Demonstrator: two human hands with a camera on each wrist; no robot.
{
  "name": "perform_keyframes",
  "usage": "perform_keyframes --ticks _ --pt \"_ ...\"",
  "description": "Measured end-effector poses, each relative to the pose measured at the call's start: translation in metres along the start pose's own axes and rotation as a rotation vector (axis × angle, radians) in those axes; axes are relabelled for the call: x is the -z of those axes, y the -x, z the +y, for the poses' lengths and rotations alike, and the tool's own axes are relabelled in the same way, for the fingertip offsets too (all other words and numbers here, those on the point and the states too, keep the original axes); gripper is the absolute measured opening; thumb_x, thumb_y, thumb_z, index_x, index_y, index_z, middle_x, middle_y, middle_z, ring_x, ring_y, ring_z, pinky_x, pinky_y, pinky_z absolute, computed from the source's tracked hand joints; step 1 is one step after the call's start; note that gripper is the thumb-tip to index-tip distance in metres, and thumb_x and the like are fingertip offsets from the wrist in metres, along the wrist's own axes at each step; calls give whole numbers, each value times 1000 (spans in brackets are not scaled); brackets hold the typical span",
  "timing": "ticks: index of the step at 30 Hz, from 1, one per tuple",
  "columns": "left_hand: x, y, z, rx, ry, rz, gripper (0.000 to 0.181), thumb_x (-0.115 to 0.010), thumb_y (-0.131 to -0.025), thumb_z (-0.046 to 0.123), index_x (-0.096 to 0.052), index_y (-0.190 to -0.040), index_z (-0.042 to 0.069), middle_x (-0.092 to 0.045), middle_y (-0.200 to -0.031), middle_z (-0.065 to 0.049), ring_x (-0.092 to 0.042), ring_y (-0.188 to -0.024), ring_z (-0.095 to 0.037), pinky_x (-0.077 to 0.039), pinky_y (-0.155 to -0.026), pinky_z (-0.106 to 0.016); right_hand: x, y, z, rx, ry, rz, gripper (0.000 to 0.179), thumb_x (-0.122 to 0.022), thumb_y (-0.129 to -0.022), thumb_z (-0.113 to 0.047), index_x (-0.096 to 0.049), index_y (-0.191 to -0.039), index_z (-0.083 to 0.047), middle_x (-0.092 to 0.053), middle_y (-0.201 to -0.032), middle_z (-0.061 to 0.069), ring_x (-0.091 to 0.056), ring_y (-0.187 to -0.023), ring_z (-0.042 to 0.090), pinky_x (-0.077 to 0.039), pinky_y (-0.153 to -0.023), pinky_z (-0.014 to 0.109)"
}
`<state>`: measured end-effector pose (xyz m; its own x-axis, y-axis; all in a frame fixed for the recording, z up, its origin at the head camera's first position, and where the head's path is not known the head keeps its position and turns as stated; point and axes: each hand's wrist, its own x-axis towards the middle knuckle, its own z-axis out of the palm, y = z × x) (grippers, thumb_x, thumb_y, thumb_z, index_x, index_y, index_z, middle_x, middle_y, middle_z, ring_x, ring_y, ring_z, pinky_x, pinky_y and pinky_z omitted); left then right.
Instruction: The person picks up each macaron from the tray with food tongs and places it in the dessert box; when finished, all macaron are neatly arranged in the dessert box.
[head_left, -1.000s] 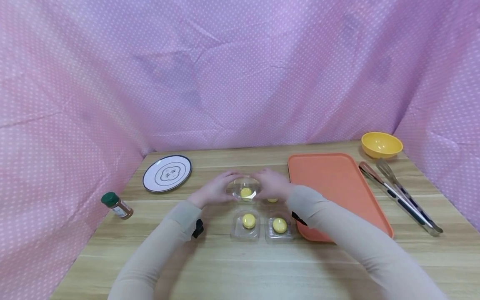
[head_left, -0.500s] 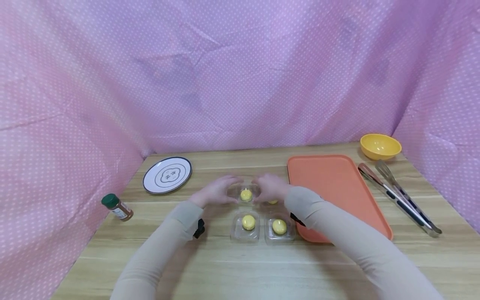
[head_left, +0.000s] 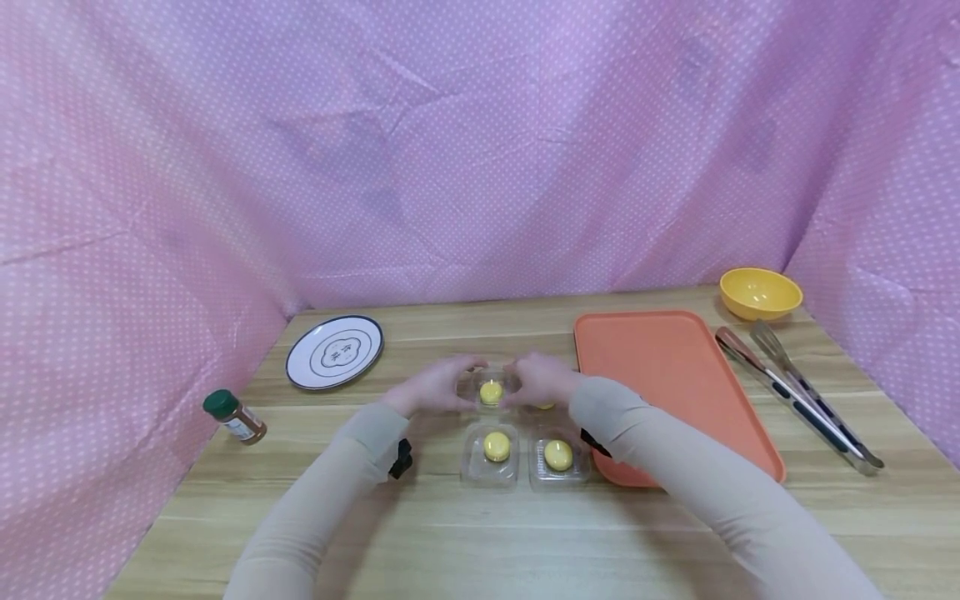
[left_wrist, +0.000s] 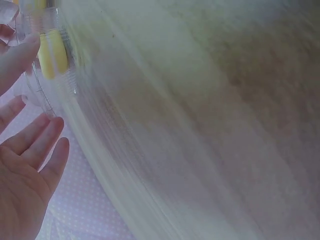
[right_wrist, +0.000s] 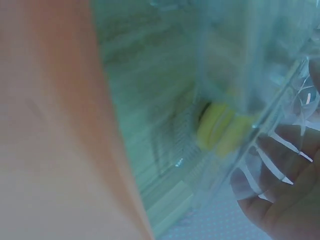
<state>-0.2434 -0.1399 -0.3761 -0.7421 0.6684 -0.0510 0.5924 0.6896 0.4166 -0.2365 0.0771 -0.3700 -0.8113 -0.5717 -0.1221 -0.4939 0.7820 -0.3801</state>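
Note:
In the head view, my left hand (head_left: 438,385) and right hand (head_left: 547,377) hold a clear plastic lid from opposite sides, over a clear box with a yellow macaron (head_left: 491,392) in it. The left wrist view has the left hand (left_wrist: 27,175) with its fingertips at the rim of the clear plastic, beside the macaron (left_wrist: 53,54). Through the plastic, the right wrist view shows fingers of the right hand (right_wrist: 295,195) along its edge; the macaron (right_wrist: 215,125) is blurred there. Whether the lid is seated cannot be told.
Two clear boxes with macarons (head_left: 497,447) (head_left: 558,455) stand in front; another macaron (head_left: 546,406) is partly behind the right hand. An orange tray (head_left: 660,375), tongs (head_left: 795,392) and a yellow bowl (head_left: 761,293) are right. A plate (head_left: 334,352) and spice jar (head_left: 235,417) are left.
Both hands have come down slightly with the clear lid, which now sits lower over the macaron. The other things have stayed in place.

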Motion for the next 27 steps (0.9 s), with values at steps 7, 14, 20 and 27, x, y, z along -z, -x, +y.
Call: perform_keyframes --ticks 7,14,20,27 --pt "0 1 4 32 -51 6 76 -79 -75 27 -43 -139 5 -44 -143 -15 -45 -129 -33 -37 -108 -49 -2 -1 1 -10 -11 24 61 -77 -75 -41 -61 -123 -6 -70 -105 6 -63 -97 23 -51 -88 40" --pt "-3 0 7 65 -63 25 77 -82 -71 25 -46 -136 5 -45 -141 -17 -45 -128 -34 -36 -108 -49 -6 -2 2 30 1 68 42 -79 -73 -39 -67 -101 -10 -66 -81 -2 -58 -75 14 -50 -72 32" --pt "-5 0 7 74 -61 19 77 -82 -71 24 -46 -135 4 -46 -139 -17 -45 -127 -34 -36 -108 -48 -6 -2 2 14 10 48 54 -78 -73 -41 -66 -115 -8 -69 -96 3 -61 -87 18 -51 -82 36" --pt "-6 1 9 91 -59 18 82 -81 -72 27 -41 -141 6 -44 -140 -16 -45 -127 -34 -37 -108 -48 -2 -2 -1 41 8 14 48 -78 -75 -36 -65 -110 -6 -69 -93 5 -62 -86 20 -52 -81 37"
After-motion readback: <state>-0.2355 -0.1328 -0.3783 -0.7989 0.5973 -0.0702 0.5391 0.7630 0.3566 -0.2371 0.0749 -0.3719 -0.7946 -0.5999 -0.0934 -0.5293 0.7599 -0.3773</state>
